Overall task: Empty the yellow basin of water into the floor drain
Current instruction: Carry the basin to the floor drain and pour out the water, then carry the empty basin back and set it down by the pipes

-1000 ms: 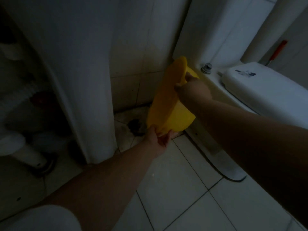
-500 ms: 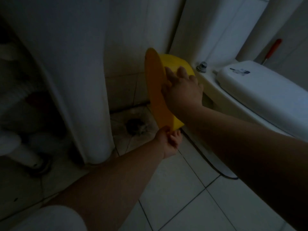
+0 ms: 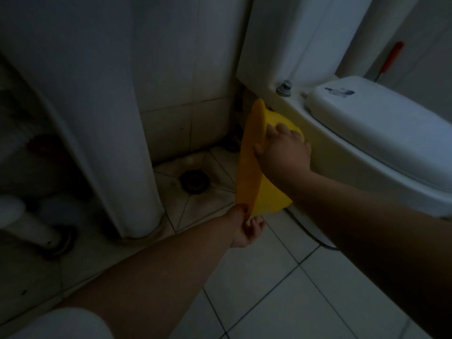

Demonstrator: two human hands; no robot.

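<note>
Two hands: both hold the yellow basin [image 3: 264, 192].
Basin: tipped right up on its side, with the open mouth facing left toward the drain [image 3: 194, 180]. It is up off the floor [image 3: 256, 289], between the drain and the toilet [image 3: 367, 143].
Left hand [image 3: 245, 227]: pinches the bottom edge of the rim, thumb on one side and fingers on the other.
Right hand [image 3: 283, 150]: lies flat on the round back of the basin, thumb hooked over the rim.
Drain: a dark round hole in the corner tiles, just left of the basin and below it.
Water: the room is dim, so I cannot tell if any is pouring.
Toilet: white, lid shut, just behind the basin on the right.
Sink post [image 3: 110, 118]: tall and white, left of the drain.
Red handle [image 3: 391, 61]: leans on the wall far back right.
</note>
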